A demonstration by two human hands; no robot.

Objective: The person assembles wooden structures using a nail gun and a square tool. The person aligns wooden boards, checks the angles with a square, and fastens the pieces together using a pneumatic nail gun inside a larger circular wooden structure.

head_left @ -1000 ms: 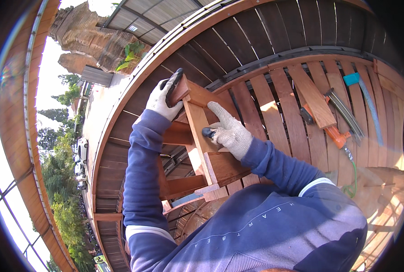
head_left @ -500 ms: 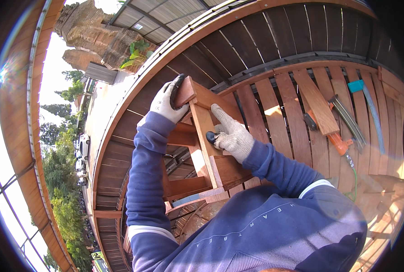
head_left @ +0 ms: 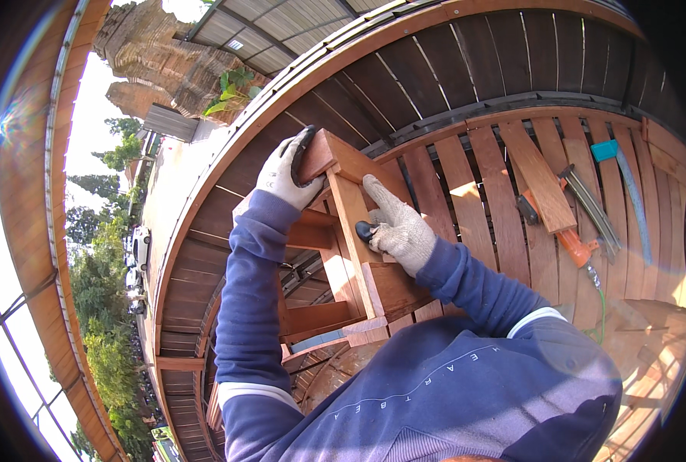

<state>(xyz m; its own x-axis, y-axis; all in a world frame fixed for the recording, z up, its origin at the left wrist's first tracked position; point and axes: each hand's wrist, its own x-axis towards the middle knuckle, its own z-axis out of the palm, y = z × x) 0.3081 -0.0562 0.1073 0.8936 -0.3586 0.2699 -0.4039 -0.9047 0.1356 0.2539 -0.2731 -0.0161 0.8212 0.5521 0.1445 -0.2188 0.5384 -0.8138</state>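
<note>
A reddish wooden frame of joined beams stands over an opening in the plank deck. My left hand, in a white glove with a black palm, grips the frame's upper corner. My right hand, gloved the same way, lies on the long upright beam with its fingers stretched along the wood. A small dark thing shows under its thumb; I cannot tell what it is. Both blue sleeves reach up from the lower edge.
A loose board lies across the deck planks to the right, beside an orange power tool with a green cord, a metal bar and a teal object. A curved dark railing borders the deck; trees and cars lie far below at left.
Both hands and the frame have shifted slightly down and left in view; the grip looks the same.
</note>
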